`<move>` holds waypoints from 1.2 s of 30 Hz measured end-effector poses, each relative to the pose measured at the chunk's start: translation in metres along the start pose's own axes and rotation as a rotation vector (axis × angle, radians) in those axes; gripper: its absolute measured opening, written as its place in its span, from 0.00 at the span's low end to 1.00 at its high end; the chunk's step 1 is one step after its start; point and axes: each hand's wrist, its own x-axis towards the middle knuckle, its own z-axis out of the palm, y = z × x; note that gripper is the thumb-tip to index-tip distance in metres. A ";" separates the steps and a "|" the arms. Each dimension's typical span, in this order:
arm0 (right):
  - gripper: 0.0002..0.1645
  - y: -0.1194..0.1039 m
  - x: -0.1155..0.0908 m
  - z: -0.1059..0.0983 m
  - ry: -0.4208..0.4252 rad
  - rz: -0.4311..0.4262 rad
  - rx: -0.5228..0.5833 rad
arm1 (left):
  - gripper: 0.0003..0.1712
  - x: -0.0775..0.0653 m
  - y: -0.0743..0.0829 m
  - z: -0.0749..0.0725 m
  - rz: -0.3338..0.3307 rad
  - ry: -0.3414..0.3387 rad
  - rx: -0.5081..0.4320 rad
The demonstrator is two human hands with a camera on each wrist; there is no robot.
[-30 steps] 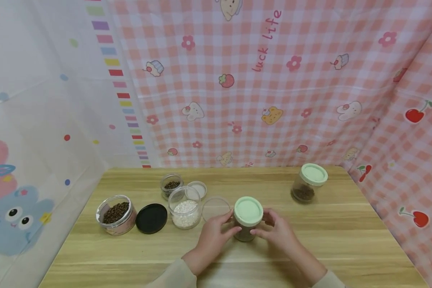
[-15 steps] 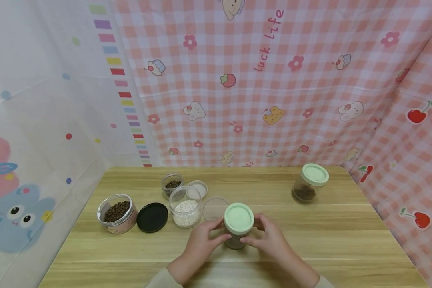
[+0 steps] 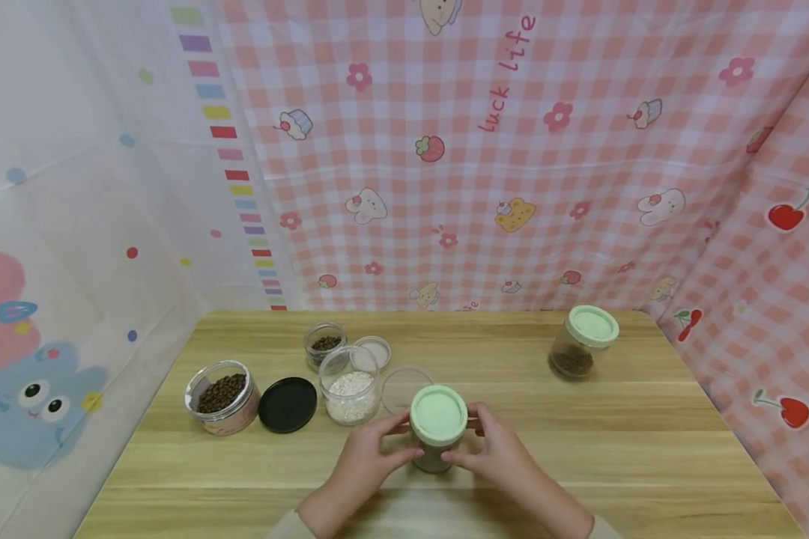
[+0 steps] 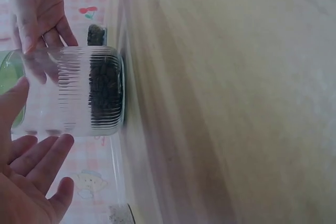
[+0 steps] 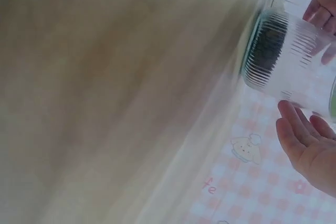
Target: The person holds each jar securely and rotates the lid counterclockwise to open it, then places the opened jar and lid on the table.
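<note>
Both hands hold a clear ribbed jar (image 4: 79,90) with a pale green lid (image 3: 439,414), at the middle front of the table. Dark bean-like pieces (image 4: 105,93) lie in its bottom. My left hand (image 3: 367,457) grips the jar's left side, thumb in front and fingers behind. On the opposite side, my right hand (image 3: 499,453) grips it the same way. The jar is upright, its base at the tabletop. Just behind and left of it lies a clear round lid (image 3: 407,385). An open jar of white flakes (image 3: 350,397) stands left of that lid.
To the left are a wide open jar of brown beans (image 3: 222,393), a black lid (image 3: 288,405), a small jar of beans (image 3: 326,343) and a whitish lid (image 3: 375,350). A second green-lidded jar (image 3: 583,340) stands at the back right of the wooden table (image 3: 613,449).
Both hands have moved the green-lidded jar left and closer to the front edge, keeping their grip. The other jars and lids stay in place; the head view shifts slightly.
</note>
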 end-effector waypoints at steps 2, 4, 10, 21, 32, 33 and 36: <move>0.46 -0.003 0.000 -0.003 -0.033 -0.013 -0.010 | 0.40 0.000 0.001 0.000 -0.003 -0.014 -0.019; 0.53 -0.006 0.000 -0.008 -0.065 -0.035 -0.031 | 0.45 0.001 0.003 0.000 -0.005 -0.027 -0.032; 0.62 -0.030 0.006 -0.023 -0.061 -0.126 -0.175 | 0.61 0.007 0.008 0.010 -0.010 -0.029 -0.067; 0.57 -0.065 0.021 -0.022 -0.086 -0.153 -0.429 | 0.57 0.015 0.008 0.027 -0.088 -0.026 -0.200; 0.51 -0.068 0.025 -0.016 -0.098 -0.176 -0.452 | 0.54 0.017 0.005 0.025 -0.097 -0.062 -0.141; 0.50 -0.068 0.025 -0.016 -0.101 -0.183 -0.452 | 0.55 0.017 0.005 0.025 -0.095 -0.065 -0.136; 0.50 -0.067 0.027 -0.018 -0.109 -0.205 -0.447 | 0.55 0.018 0.005 0.024 -0.090 -0.070 -0.133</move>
